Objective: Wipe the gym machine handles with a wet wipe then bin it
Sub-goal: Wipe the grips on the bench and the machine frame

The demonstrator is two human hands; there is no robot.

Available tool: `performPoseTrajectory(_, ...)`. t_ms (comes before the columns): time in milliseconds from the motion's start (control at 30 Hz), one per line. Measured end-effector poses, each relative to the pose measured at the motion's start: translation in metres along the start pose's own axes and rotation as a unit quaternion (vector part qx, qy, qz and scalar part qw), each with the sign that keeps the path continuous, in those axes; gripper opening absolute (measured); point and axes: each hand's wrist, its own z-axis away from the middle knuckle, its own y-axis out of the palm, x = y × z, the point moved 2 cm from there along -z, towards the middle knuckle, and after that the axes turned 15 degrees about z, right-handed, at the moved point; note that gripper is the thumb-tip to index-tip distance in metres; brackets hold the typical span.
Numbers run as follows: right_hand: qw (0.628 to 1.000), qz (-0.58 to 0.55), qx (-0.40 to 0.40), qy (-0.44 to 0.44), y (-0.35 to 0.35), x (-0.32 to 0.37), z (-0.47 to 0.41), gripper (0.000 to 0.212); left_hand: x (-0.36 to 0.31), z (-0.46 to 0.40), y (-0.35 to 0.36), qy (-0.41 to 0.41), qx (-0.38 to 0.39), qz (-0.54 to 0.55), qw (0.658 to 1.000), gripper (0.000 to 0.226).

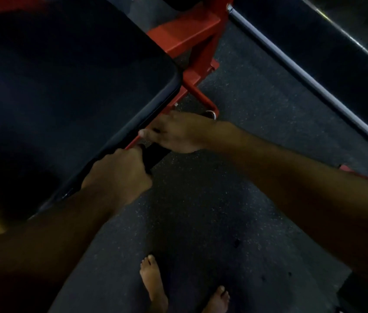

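A short black handle (156,154) sticks out from under the right edge of the machine's black padded seat (65,86). My left hand (119,172) grips the near end of this handle, fingers curled round it. My right hand (176,132) reaches in from the right and rests over the far end, thumb pointing left, fingers curled under where I cannot see them. No wet wipe shows in either hand; the scene is dim.
The red steel frame (192,41) of the machine runs from the seat to the back, with a metal ring (211,114) at its foot. A grey bar (302,73) crosses diagonally at the right. My bare feet (156,288) stand on dark speckled rubber floor (212,199).
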Motion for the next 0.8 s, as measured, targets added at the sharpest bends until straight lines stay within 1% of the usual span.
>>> performPoseTrajectory(67,0.995,-0.03,-0.085,-0.033,0.008,-0.011,0.007,0.042,0.0,0.0,0.0,0.007,-0.005,-0.001,1.0,0.025)
performPoseTrajectory(133,0.99,-0.035,-0.132,-0.025,0.013,-0.023,0.014,0.037,0.0,0.001,0.0,0.012,-0.01,0.002,1.0,0.027)
performPoseTrajectory(233,0.983,-0.1,-0.13,0.079,0.02,-0.049,0.012,0.046,0.0,0.001,-0.001,0.01,-0.004,0.014,1.0,0.029)
performPoseTrajectory(300,0.966,-0.153,-0.146,0.149,0.029,-0.071,0.011,0.051,0.0,0.001,0.0,0.017,-0.007,0.015,1.0,0.03)
performPoseTrajectory(400,0.927,-0.229,-0.191,0.227,0.04,-0.086,0.016,0.048,0.0,0.0,0.001,0.022,-0.01,0.016,1.0,0.032)
performPoseTrajectory(467,0.897,-0.263,-0.234,0.268,0.048,-0.084,0.017,0.044,0.002,0.0,-0.001,0.022,-0.007,0.013,1.0,0.036)
performPoseTrajectory(533,0.848,-0.327,-0.303,0.287,0.058,-0.073,0.014,0.039,0.003,0.0,-0.001,0.017,-0.007,0.01,1.0,0.039)
performPoseTrajectory(600,0.784,-0.389,-0.378,0.301,0.066,-0.063,0.01,0.029,0.001,0.001,-0.001,0.015,-0.003,0.006,1.0,0.042)
performPoseTrajectory(667,0.744,-0.401,-0.415,0.337,0.07,-0.056,0.012,0.024,-0.001,0.0,-0.001,0.013,0.0,0.001,1.0,0.044)
performPoseTrajectory(733,0.742,-0.355,-0.441,0.36,0.073,-0.046,0.021,0.024,-0.003,0.0,-0.001,0.005,0.001,-0.003,1.0,0.045)
performPoseTrajectory(800,0.747,-0.318,-0.464,0.355,0.076,-0.032,0.035,0.023,-0.003,0.001,-0.001,-0.005,-0.004,-0.014,1.0,0.045)
